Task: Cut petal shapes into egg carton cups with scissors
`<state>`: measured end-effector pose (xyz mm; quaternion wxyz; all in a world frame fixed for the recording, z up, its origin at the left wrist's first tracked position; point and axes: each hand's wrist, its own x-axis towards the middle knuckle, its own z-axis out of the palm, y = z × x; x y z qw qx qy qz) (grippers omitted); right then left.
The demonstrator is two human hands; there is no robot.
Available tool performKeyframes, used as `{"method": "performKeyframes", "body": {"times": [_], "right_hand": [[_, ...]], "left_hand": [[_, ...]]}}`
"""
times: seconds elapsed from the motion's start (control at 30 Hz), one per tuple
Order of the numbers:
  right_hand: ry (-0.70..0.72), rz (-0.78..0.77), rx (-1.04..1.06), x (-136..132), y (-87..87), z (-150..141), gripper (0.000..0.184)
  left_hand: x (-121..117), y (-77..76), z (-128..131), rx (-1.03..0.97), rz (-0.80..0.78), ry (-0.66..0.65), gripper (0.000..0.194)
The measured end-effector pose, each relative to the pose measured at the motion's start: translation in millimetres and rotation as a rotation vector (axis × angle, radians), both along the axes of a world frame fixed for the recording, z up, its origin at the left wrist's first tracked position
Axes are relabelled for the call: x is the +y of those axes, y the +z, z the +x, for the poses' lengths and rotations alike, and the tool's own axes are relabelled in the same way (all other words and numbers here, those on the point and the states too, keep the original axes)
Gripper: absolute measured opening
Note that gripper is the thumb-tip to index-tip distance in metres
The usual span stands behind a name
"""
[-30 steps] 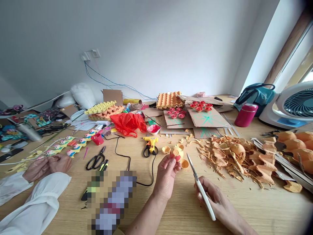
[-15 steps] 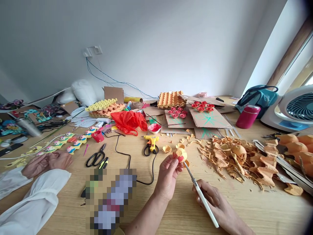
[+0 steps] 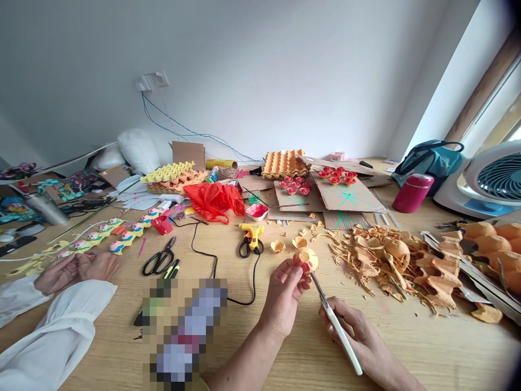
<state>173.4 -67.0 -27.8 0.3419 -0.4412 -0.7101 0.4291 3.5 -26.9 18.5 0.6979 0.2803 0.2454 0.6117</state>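
Between the thumb and fingers of my left hand (image 3: 285,296) is an egg-carton cup (image 3: 306,259), pale orange with red on its side. My right hand (image 3: 352,331) grips white-handled scissors (image 3: 336,326); their blade tips meet the near right edge of the cup. Just beyond, a small scalloped cup (image 3: 277,246) and another cut cup (image 3: 300,242) sit on the table. A yellow glue gun (image 3: 251,233) lies to the left of them, with black scissor handles showing beneath it.
Orange carton scraps (image 3: 391,260) heap at the right, beside uncut carton cups (image 3: 484,239). Red paper flowers (image 3: 336,176) rest on cardboard. At the left, a co-worker's hands (image 3: 81,269) are near painted carton strips (image 3: 122,239). Black scissors (image 3: 158,260) lie between us.
My left hand has shifted slightly right with the cup, which has turned in my fingers. The scissors, apart from the cup at first, now touch its edge. The co-worker's hands barely moved.
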Motion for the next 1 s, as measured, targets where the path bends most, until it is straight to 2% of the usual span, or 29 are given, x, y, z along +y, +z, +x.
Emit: {"method": "performKeyframes", "body": {"times": [0.7, 1.0], "right_hand": [[-0.03, 0.037, 0.026, -2.0, 2.7, -2.1, 0.031], [-0.035, 0.0, 0.053, -2.1, -6.6, -3.1, 0.032]], "left_hand": [[-1.9, -0.9, 2.4, -0.046, -0.048, -0.038, 0.016], [1.3, -5.0, 1.7, -0.05, -0.082, -0.05, 0.018]]}}
